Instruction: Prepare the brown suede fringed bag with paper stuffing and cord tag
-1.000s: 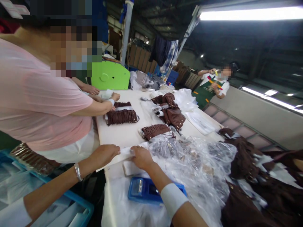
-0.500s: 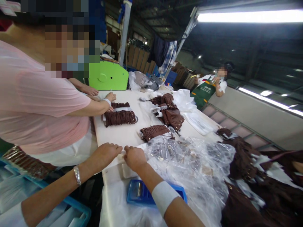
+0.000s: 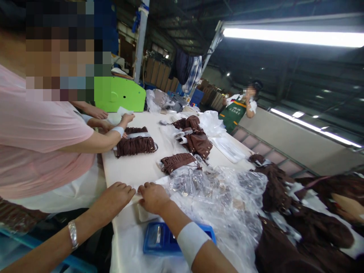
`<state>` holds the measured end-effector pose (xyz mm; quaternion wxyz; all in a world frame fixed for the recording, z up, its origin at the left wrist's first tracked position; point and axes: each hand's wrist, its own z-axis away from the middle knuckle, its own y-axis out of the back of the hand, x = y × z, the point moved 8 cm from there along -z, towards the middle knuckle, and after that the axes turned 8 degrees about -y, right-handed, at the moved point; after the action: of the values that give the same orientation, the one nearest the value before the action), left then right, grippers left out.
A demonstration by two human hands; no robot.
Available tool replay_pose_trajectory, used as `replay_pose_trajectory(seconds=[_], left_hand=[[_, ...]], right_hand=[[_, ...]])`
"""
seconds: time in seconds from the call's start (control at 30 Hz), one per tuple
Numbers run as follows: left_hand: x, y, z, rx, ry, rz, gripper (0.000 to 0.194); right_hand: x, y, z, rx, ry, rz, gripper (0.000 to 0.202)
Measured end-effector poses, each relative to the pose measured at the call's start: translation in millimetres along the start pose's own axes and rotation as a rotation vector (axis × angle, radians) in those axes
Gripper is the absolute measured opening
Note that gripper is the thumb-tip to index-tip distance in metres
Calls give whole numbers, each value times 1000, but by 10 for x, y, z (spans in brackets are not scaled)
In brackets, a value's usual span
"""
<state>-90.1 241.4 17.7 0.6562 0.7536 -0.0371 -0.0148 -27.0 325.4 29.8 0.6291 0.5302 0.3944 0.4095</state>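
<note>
evidently, both hands are at the near side of the table (image 3: pixel 122 170), set close together with a narrow gap between the fingertips. the left hand (image 3: pixel 118 199) has its fingers bent, its grip partly closed; the right hand (image 3: pixel 153 198) is likewise curled, knuckles up. whether either pinches anything cannot be told, as the contact points are hidden. a white folded piece (image 3: pixel 144 215) lies on the table just below the right hand, at six o'clock from it.

taking the hands as the dial's centre: laced brown bundle (image 3: pixel 136 146) at twelve; second brown bundle (image 3: pixel 179 161) at two; clear plastic wrap (image 3: pixel 227 204), heaped, at three; blue tray (image 3: pixel 146 247) between four and five.

handling, in this inspector's judgement: thin white material would crease if pinched hard, so light, level finger pressure with even tension suits it; forearms are best kept off the loose wrap, which could snag or drag.

markings: the green apron (image 3: pixel 234 113) of a person at two o'clock bears two lines of pale lettering, too small to read with certainty. no brand or label is legible on the brown bundles.
</note>
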Motion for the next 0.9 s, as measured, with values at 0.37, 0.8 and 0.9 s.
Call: replay_pose_trajectory(seconds=[0.37,0.8,0.9], left_hand=[[65,-198,32,3,21,-114,63],[73,-219,61,-103,-22,-171,58],[59,-209,61,-102,-35,-190,60]], right_hand=[[631,-59,90,-2,-169,-94,62],[719,-172,-17,-2,-127,-176,52],[743,-166,-16,-2,-122,-194,51]])
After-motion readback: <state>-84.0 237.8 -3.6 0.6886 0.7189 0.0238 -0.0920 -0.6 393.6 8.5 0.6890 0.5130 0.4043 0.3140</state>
